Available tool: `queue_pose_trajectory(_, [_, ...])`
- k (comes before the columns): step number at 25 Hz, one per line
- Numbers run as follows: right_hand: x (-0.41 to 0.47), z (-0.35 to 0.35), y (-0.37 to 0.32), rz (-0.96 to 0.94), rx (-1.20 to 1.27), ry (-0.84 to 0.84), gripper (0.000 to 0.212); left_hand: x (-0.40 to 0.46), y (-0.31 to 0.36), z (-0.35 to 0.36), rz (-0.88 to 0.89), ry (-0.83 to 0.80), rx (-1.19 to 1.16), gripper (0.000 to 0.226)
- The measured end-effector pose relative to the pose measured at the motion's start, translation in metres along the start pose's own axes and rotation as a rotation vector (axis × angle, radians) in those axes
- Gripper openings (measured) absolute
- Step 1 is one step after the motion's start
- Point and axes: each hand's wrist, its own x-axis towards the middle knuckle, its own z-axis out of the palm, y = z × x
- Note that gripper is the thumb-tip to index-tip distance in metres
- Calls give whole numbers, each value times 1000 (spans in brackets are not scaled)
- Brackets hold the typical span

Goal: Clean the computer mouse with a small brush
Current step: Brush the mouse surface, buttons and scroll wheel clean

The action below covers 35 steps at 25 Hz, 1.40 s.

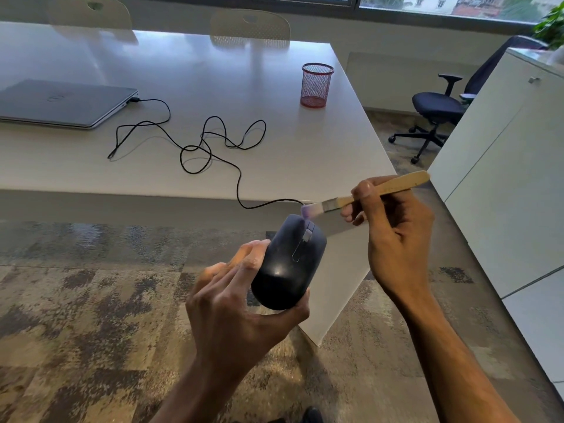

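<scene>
Patterned carpet fills the lower field of view, with a white desk (274, 141) beyond it and a window band along the far wall.

The computer mouse (287, 264) is held clear of the desk, over the carpet, just off the desk's near corner. The left hand (241, 303) grips it from behind and below, with fingers curled along its left flank and the thumb at its rear end. The long axis of the mouse runs from that palm upward and slightly to the right, button end farthest from the left hand.

The right hand (393, 227) pinches the wooden handle of the small brush (360, 195), with the handle trailing up and to the right. The bristles point left and down and meet the mouse at its front edge, just above the scroll wheel. The right hand sits up and to the right of the mouse; judged from this, the next stroke runs back along the long axis toward the left palm.

The mouse cable (213, 148) leaves the front end, loops loosely across the desk and ends at a closed laptop (64, 102). It lies close to the bristles and could snag them. A red mesh pen cup (316, 85) stands well apart, and an office chair (436, 108) is beyond the desk.
</scene>
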Motion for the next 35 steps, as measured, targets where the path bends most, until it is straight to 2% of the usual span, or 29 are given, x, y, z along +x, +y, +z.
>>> queue_pose_trajectory(4, [1,5,0,-51,23,-108,19,2,-1,1,-5,10,-13,70])
queue_pose_trajectory(7, [2,9,2,-32,-64,-10,20,1,-2,2,-4,19,-26,69])
queue_pose_trajectory(10, [0,10,1,-53,20,-36,16,2,-4,3,2,20,-30,69])
queue_pose_trajectory(12, [-1,10,1,-53,-55,-40,16,2,-5,3,2,23,-32,69])
queue_pose_trajectory(14, [-2,10,1,-53,-121,34,16,1,-6,3,0,24,-28,69])
queue_pose_trajectory(17, [-6,12,-1,-77,-127,66,13,2,-6,3,8,33,-30,70])
queue_pose_trajectory(27, [-43,22,-26,-162,-57,-208,16,4,-5,0,-18,39,-32,87])
queue_pose_trajectory(31, [-52,17,-27,-250,43,-339,19,6,-4,0,-49,26,-21,86])
queue_pose_trajectory(33, [-56,15,-24,-249,54,-365,27,7,-3,-1,-59,35,-11,86])
queue_pose_trajectory(35, [-60,11,-21,-219,39,-365,25,9,-2,-2,-59,45,-29,91])
